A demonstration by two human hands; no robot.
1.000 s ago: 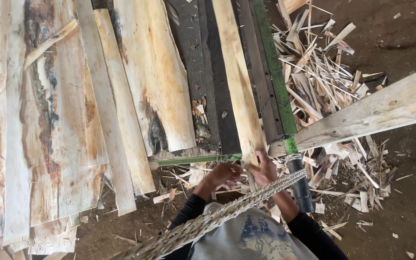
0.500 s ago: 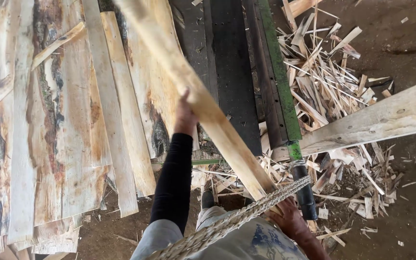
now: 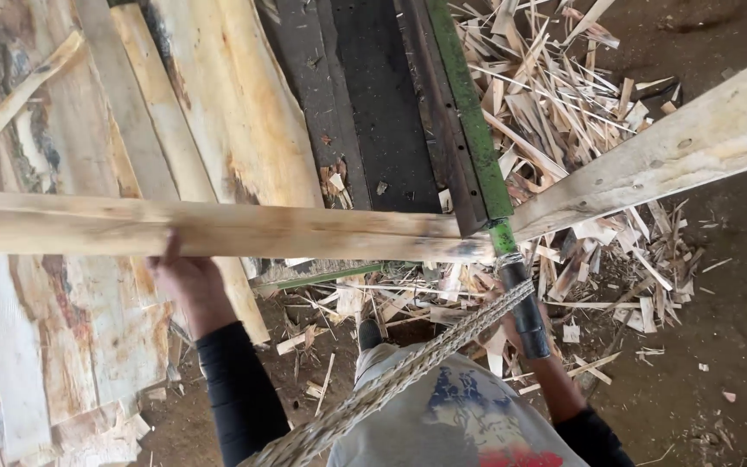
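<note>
Head view: looking straight down at a person's own two arms over a wood-strewn dirt floor.
Plank in hand: a long pale sawn plank (image 3: 244, 232) lies crosswise in the frame, nearly level, running from the left edge to a dark-stained end near the green rail (image 3: 469, 121).
Left hand (image 3: 185, 275): under and against the plank's near edge, fingers curled up onto it, gripping it from below; black sleeve on the forearm.
Right hand (image 3: 520, 324): mostly hidden behind the braided rope (image 3: 408, 367) and a dark cylindrical handle (image 3: 529, 311); it seems to be near the plank's stained end, but whether it is closed on anything I cannot tell.
Step in hand: judging by the grip, the plank is being carried or swung sideways, borne across the stack rather than resting on it.
Next move calls for: a steady hold at both ends and clearance past the rail and the slanting beam (image 3: 676, 147), so the far end does not catch.
Under the plank: rough bark-edged slabs (image 3: 62, 346) lie side by side at left, running away from the viewer.
Middle: a dark flat bed (image 3: 373, 112) beside the green rail.
Right: a heap of splinters and offcuts (image 3: 564, 95) on the bare dirt.
</note>
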